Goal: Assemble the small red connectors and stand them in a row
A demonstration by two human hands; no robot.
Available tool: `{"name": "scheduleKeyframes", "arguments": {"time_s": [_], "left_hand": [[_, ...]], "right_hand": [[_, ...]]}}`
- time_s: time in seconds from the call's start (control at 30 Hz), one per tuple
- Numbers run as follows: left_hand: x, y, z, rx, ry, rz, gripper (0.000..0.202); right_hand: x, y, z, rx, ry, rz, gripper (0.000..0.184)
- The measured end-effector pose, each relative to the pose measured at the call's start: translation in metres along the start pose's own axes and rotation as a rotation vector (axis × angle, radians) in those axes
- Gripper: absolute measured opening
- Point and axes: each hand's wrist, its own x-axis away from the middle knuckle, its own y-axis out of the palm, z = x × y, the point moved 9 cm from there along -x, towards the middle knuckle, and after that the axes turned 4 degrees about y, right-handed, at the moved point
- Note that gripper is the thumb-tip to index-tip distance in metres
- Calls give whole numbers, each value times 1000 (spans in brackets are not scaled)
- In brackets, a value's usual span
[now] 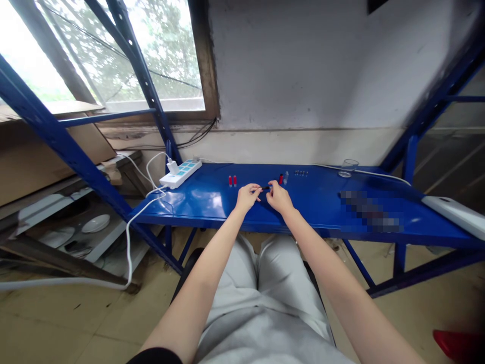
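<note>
Both the left hand [247, 196] and right hand [279, 196], nearly closed, pinch opposite ends of a slim black piece [265, 188] over the blue bench [322, 205], where uneven fingertip pressure could make it slip.

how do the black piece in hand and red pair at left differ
The black piece is dark; the red pair, red with paler ends. Left hand and right hand hold the black piece; the red pair rests on the table. The black piece runs sideways in view; the red pair, up and down. All look small.
</note>
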Motion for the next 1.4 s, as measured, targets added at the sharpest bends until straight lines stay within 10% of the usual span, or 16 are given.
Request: {"name": "scheduleKeyframes", "arguments": {"time_s": [0.27, 0.6, 0.93, 1.4], "left_hand": [[-16, 0, 5, -75, 33, -40, 20], [-86, -8, 89, -793, 401, -294, 7], [-85, -21, 49, -1331, 252, -513, 17], [-89, -36, 38, -1352, 159, -484, 17]], "right_hand": [[-1, -2, 5, -93, 28, 25, 38], [-3, -2, 11, -235, 44, 0, 42], [-6, 2, 17, -259, 41, 1, 40], [-5, 2, 16, -262, 71, -35, 38]]}}
